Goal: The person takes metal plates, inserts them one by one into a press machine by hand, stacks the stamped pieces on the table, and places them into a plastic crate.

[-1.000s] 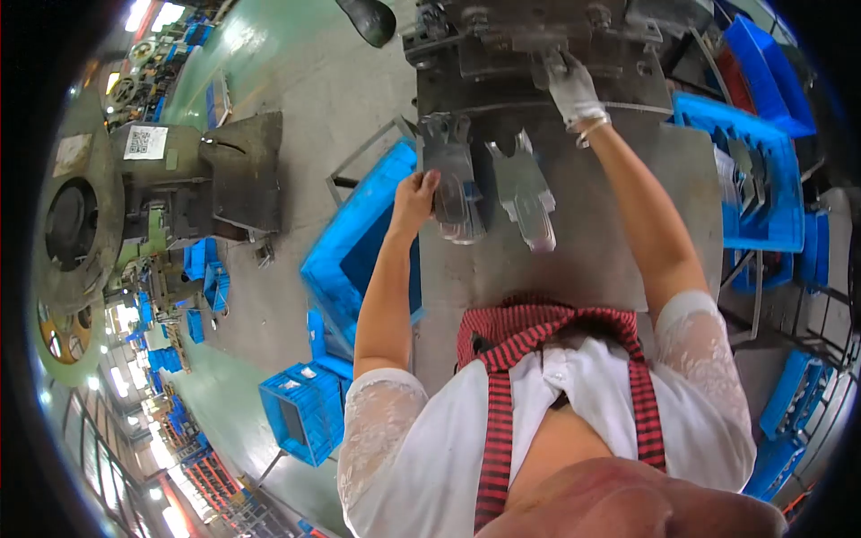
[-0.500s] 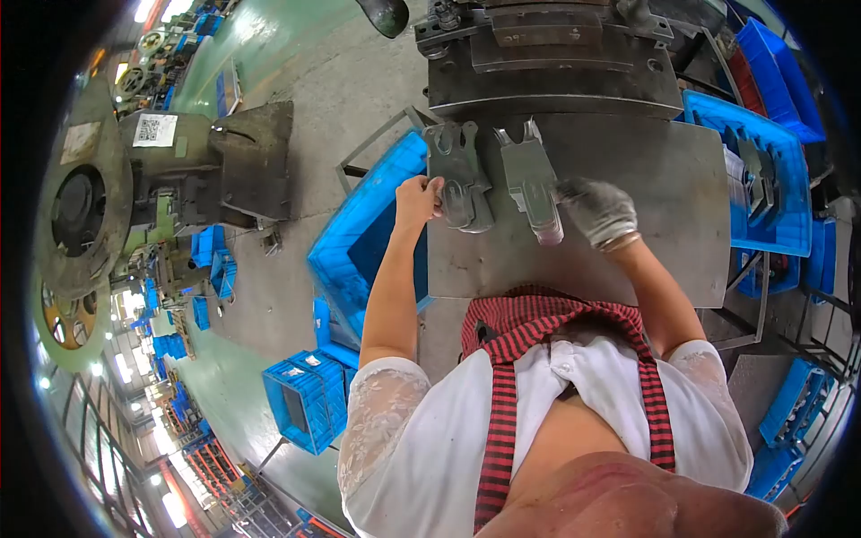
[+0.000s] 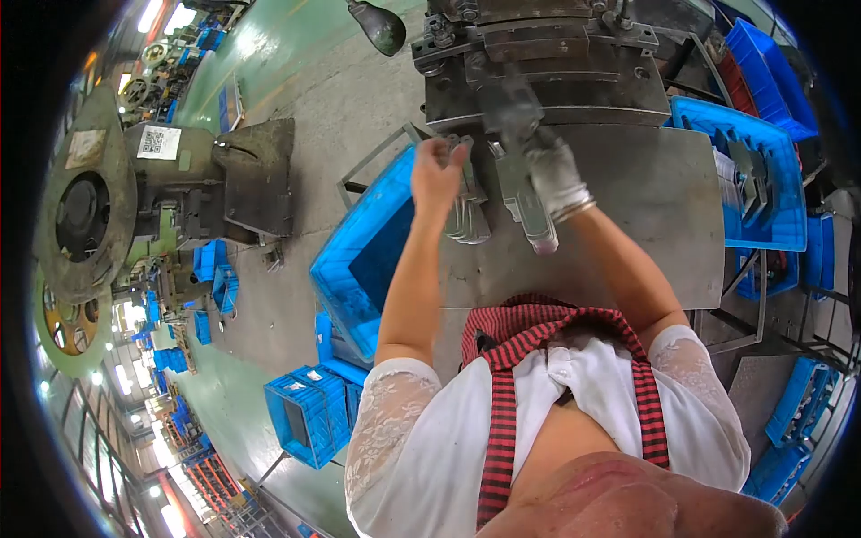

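Held in my gloved right hand [image 3: 556, 172] is a flat metal plate [image 3: 513, 106], blurred by motion, at the front edge of the die block. Under and in front of that hand lies a stack of similar forked metal plates [image 3: 529, 215] on the steel table. My bare left hand [image 3: 435, 179] is over the upper left side of a second stack of metal plates [image 3: 468, 220], thumb and fingers apart. Part of this stack is hidden by the hand, and I cannot tell whether the fingertips touch it.
The dark press die [image 3: 547, 90] stands at the far side of the steel table [image 3: 646, 224]. A blue bin [image 3: 345, 278] leans at the table's left; another blue bin [image 3: 767, 235] with metal plates is at the right. A dark lamp-like head [image 3: 381, 29] hangs at the upper left.
My right hand has moved away from my body and left, now with a plate lifted toward the die. My left hand has shifted forward and right, from the left stack's side to above it.
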### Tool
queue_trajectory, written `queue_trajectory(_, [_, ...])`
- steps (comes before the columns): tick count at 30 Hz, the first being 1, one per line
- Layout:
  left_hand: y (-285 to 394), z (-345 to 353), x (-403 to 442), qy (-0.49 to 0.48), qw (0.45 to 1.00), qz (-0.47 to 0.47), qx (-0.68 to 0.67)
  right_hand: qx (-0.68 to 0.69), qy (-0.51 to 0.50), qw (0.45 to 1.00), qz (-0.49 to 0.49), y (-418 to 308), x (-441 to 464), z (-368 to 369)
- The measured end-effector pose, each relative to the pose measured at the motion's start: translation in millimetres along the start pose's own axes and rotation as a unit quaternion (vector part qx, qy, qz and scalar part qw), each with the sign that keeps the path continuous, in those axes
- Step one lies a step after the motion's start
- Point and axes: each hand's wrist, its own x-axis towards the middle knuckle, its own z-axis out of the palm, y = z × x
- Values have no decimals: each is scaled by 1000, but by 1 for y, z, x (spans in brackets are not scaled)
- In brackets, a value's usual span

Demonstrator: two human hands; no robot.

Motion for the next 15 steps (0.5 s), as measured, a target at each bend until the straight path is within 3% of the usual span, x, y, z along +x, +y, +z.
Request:
queue_trajectory(1, [-33,1,-1,53,987,31,146,161,43,985,36,3,18,-11])
queue_trajectory(2, [-59,1,-2,103,950,61,287,85,57,995,0,6,36,-25])
queue_trajectory(3, [-75,-1,-5,6,968,-25,251,8,70,997,-33,10,53,-38])
queue_trajectory(4, [-88,-3,-9,-91,967,-111,211,-253,36,965,-63,8,68,-47])
queue_trajectory(5, [-94,-5,-11,-185,949,-195,167,-496,-3,864,-89,-2,83,-54])
queue_trajectory(6, [-93,-7,-12,-177,950,-186,178,-703,-42,701,-109,-6,97,-59])
queue_trajectory(9, [-84,-14,-15,-147,950,-159,223,-737,-42,635,-228,5,129,-63])
queue_trajectory(11, [-81,-18,-16,-121,943,-137,277,-704,-35,690,-163,6,150,-60])
queue_trajectory(12, [-89,-21,-14,-109,959,-124,232,-685,-32,716,-129,7,158,-57])
queue_trajectory(13, [-93,-27,-11,-97,971,-110,186,-724,-67,681,-85,-10,158,-49])
queue_trajectory(15, [-99,-34,-11,-74,989,-89,92,-713,-13,679,-175,10,153,-49])
